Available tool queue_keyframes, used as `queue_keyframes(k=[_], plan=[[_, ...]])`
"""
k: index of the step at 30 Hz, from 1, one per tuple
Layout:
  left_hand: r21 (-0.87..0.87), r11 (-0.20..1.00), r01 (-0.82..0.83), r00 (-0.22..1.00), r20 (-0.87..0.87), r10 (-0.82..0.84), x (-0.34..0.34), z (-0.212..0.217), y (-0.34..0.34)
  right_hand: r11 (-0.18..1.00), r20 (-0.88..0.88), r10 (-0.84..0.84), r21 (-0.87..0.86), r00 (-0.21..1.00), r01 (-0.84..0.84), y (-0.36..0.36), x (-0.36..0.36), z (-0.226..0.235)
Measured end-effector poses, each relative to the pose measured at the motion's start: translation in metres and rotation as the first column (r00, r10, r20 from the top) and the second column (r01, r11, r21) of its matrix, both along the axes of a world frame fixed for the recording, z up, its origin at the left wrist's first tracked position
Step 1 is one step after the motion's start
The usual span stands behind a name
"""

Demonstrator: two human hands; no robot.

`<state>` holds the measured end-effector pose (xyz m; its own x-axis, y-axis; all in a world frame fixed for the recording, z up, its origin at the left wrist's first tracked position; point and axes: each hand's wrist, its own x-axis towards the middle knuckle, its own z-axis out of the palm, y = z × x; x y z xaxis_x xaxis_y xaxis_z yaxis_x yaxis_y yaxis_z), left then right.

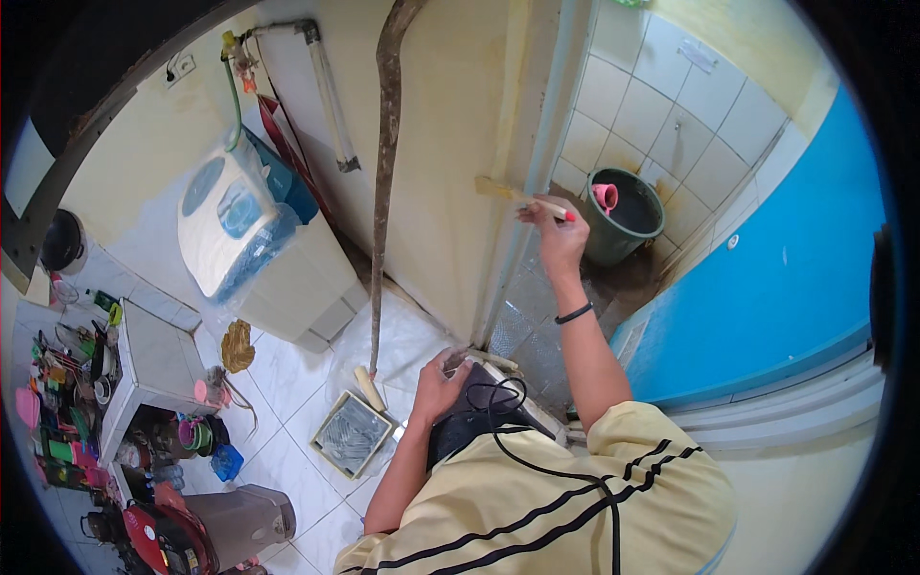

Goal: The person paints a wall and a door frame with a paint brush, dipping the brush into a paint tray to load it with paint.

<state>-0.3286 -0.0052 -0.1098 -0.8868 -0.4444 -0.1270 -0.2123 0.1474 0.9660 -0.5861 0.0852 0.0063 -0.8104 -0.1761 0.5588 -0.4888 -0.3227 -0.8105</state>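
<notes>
Paintbrush (pixel 522 198) (bristles against the wall (pixel 450 153)) held in right hand (pixel 556 230).

The right hand (pixel 559 230) is raised at about one o'clock, closed around a paintbrush (pixel 522 198) whose bristles touch the cream wall (pixel 450 144) beside the door frame (pixel 541 163). The left hand (pixel 439 385) rests low — near six o'clock — on the knee, fingers curled, holding nothing. A black wristband (pixel 574 313) circles the right wrist. Just at eight o'clock of the left hand lies a paint tray (pixel 352 436) with a roller (pixel 369 387) on its rim, on white floor tiles. At two o'clock stands a green bucket (pixel 625 216) with a pink scoop (pixel 606 196) inside. A washing machine (pixel 235 225) — plastic-wrapped — sits at ten o'clock.
</notes>
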Motion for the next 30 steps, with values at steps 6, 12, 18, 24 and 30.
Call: queue_keyframes(k=[6, 12, 18, 24, 30], plan=[[0.006, 0.999, -0.040, 0.999, 0.010, 0.040, 0.010, -0.003, -0.005, 0.996, 0.011, -0.004, -0.091, 1.000, 0.005, 0.020, 0.013, -0.016], [-0.003, 0.999, -0.045, 0.999, 0.005, 0.045, 0.005, -0.002, -0.004, 0.994, 0.076, 0.111, -0.017, 0.991, -0.110, 0.010, -0.004, -0.011], [0.032, 0.999, -0.032, 0.999, 0.026, 0.031, 0.009, -0.001, -0.004, 1.000, 0.128, -0.001, -0.031, 0.992, 0.005, 0.033, 0.002, -0.016], [-0.064, 0.995, -0.071, 0.997, -0.010, 0.071, 0.004, -0.008, -0.002, 0.993, 0.129, 0.115, -0.004, 0.985, -0.115, 0.013, -0.012, -0.015], [0.014, 0.994, -0.105, 0.993, -0.056, 0.105, 0.009, -0.005, -0.002, 0.998, 0.125, -0.026, -0.060, 0.992, 0.034, 0.030, -0.001, -0.029]])
